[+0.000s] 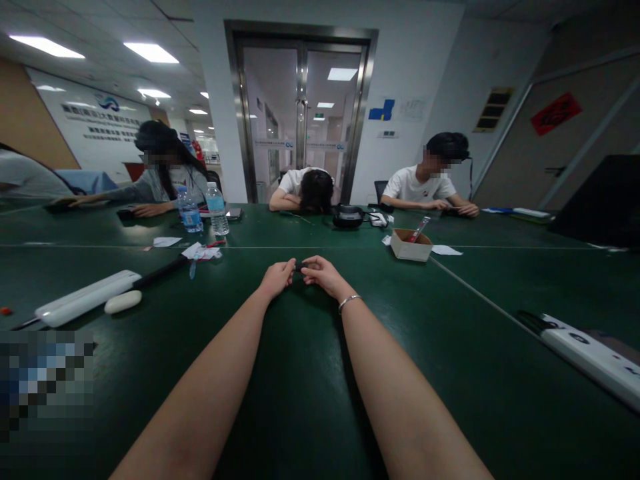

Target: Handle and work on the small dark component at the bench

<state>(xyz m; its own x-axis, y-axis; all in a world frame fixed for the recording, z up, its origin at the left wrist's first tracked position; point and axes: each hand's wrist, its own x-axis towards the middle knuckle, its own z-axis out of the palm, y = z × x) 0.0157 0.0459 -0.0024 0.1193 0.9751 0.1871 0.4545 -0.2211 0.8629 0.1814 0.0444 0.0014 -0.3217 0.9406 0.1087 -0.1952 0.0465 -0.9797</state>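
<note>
Reaching forward; left hand [278,277], right hand [324,274], both pinching a small black object [300,266]

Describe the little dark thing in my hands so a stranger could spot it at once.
Start at the big green table and follow the two bare forearms over it. Between the fingers of the left hand and right hand sits a small black piece. Unlike the larger black device beyond, it is held in both hands.

dim scene under bright ceiling panels [151,53]; the green table [305,387] lies dark; wide-angle distortion stretches the edges.
</note>
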